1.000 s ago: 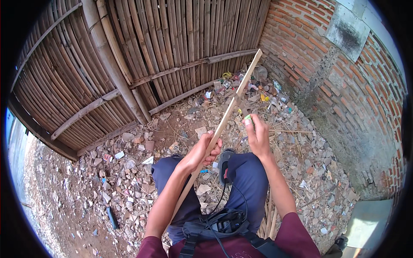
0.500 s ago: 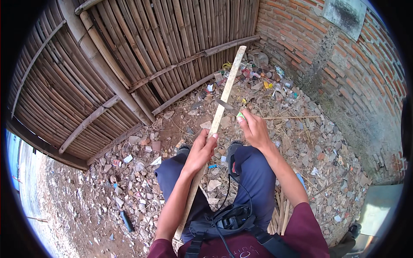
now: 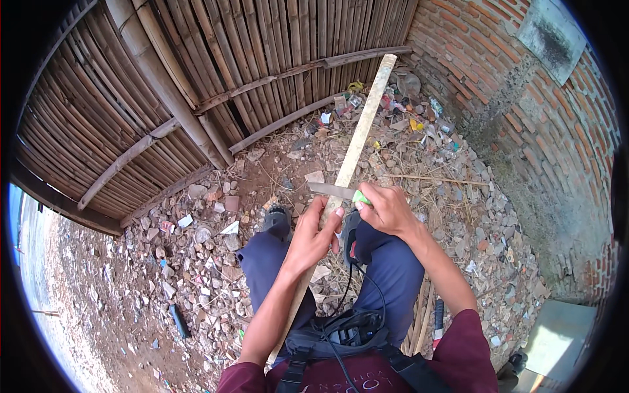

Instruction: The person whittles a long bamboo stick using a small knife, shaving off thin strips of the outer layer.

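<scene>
A long pale strip, which looks like split bamboo (image 3: 367, 121), slants up and away from between my legs. My left hand (image 3: 314, 232) is closed around it near the middle, thumb on top. In my right hand (image 3: 392, 208) is a knife (image 3: 327, 190) with a light green handle, its blade lying across the strip just beyond my left fingers. The blade's tip sticks out past the strip's left edge. Below my left hand the strip runs under my left forearm, partly hidden by it.
A bamboo-slat wall (image 3: 262, 46) stands at the far left, meeting a brick wall (image 3: 557, 131) on the right. Stony ground (image 3: 216, 262) with scattered litter surrounds my feet. Beside my right leg lie bamboo strips (image 3: 419, 321) and a dark handle (image 3: 438, 318).
The knife has come down along the strip toward me, from well up its length to close by my left hand. My left hand keeps its grip on the strip.
</scene>
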The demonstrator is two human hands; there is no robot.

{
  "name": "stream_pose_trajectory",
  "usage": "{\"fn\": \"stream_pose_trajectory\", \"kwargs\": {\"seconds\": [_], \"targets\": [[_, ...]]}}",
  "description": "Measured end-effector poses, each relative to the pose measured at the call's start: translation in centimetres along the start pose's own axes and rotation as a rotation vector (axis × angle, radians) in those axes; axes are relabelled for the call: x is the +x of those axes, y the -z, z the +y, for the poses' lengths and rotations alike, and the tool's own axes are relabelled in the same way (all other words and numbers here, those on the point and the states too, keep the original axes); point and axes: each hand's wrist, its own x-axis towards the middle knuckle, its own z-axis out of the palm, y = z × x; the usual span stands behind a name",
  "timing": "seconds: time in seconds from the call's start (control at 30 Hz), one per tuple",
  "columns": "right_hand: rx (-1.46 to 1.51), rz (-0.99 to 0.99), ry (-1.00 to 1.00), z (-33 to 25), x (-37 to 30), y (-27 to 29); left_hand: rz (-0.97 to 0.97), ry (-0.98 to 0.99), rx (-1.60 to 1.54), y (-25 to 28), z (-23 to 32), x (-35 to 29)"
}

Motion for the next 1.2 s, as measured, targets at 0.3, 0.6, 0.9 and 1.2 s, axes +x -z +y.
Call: {"fn": "stream_pose_trajectory", "kwargs": {"seconds": [0.3, 0.6, 0.9, 1.2], "targets": [[0.028, -0.052, -0.010, -0.4, -0.3, -0.3, 0.036, 0.063, -0.004, 0.3, 0.8, -0.1], [0.001, -0.099, 0.016, -1.1, -0.5, -1.0, 0.034, 0.069, 0.122, 0.8, -1.0, 0.3], [-0.013, -0.094, 0.026, -1.1, -0.6, -1.1, 0.014, 0.106, -0.035, 0.7, -1.2, 0.4], [-0.015, -0.086, 0.029, -1.3, -0.4, -1.1, 0.067, 0.107, 0.007, 0.4, -1.1, 0.2]]}}
